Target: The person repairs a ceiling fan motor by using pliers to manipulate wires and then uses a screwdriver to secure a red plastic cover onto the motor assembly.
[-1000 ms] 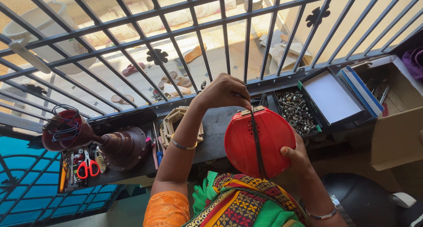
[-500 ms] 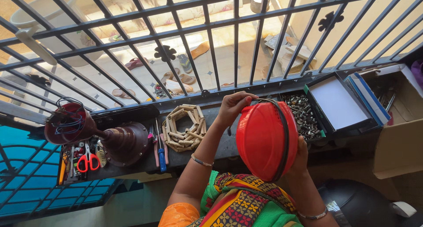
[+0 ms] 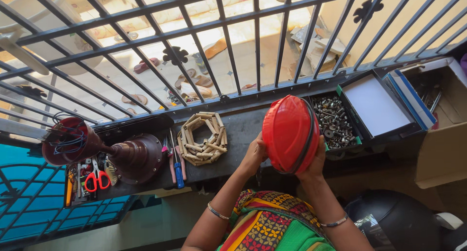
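Both hands, left hand (image 3: 254, 156) and right hand (image 3: 315, 159), are clasping a glossy red domed plastic case (image 3: 290, 133) with a black seam, upright at frame centre above the dark counter (image 3: 243, 127).

one red case (image 3: 290, 133), one scissors (image 3: 97, 179), perhaps two screwdrivers (image 3: 175, 163)

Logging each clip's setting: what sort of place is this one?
Probably a makeshift home workbench on an upper-floor balcony. A dark ledge runs along a metal window grille, with a courtyard below. On it lie scissors, screwdrivers and a tray of screws. Both hands hold a red casing.
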